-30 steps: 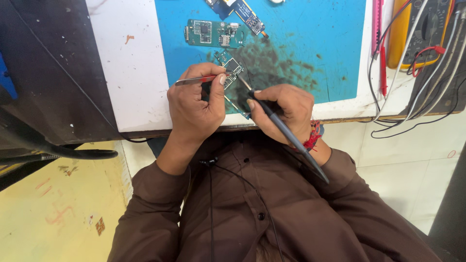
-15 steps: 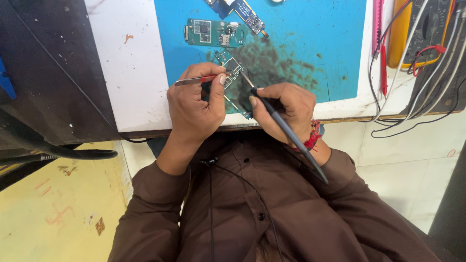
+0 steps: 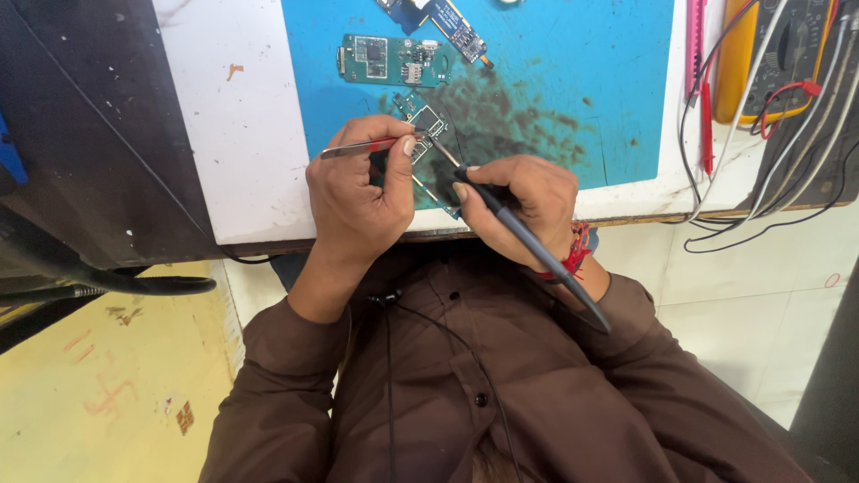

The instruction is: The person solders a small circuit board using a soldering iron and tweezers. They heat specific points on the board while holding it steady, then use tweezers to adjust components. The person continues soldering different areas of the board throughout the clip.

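Note:
My left hand (image 3: 358, 192) is closed on metal tweezers (image 3: 353, 148) whose tips reach a small green circuit board (image 3: 428, 125) on the blue mat (image 3: 573, 63). My right hand (image 3: 523, 206) grips a dark pen-shaped soldering iron (image 3: 537, 255), its tip touching the same board between my hands. The iron's handle runs back over my right wrist, which wears a red thread band (image 3: 580, 249). The lower part of the board is hidden by my fingers.
Another green circuit board (image 3: 389, 61) and a blue one (image 3: 456, 27) lie farther up the mat. A yellow multimeter (image 3: 778, 54) with red, white and black leads sits at the right. The white bench edge (image 3: 233, 134) is to the left, a dark panel beyond.

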